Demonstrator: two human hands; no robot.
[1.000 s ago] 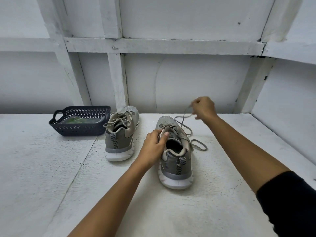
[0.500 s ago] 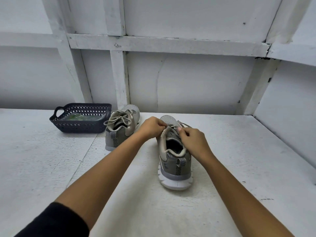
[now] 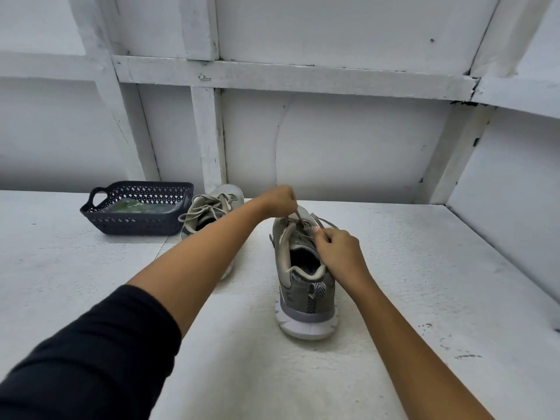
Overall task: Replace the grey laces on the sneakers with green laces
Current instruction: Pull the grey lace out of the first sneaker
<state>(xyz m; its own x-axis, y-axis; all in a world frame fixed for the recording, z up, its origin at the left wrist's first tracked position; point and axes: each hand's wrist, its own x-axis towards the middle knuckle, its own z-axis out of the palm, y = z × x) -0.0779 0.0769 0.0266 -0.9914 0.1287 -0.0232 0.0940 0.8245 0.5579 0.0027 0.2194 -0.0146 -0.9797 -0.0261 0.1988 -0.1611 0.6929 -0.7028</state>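
Near sneaker (image 3: 306, 286) stands heel-first on the white surface (image 3: 424, 268). Right hand (image 3: 339, 253) pinches its grey lace (image 3: 327, 222) at the eyelets; left hand (image 3: 280, 198), fingers closed on the lace, has lifted since a moment ago, loosening it. Beyond, second sneaker (image 3: 212, 207) is laced; green laces (image 3: 127, 207) wait in the basket (image 3: 136, 222)

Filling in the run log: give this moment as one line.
step: unlacing grey mesh sneaker | left hand: pinches its grey lace | right hand: pinches lace
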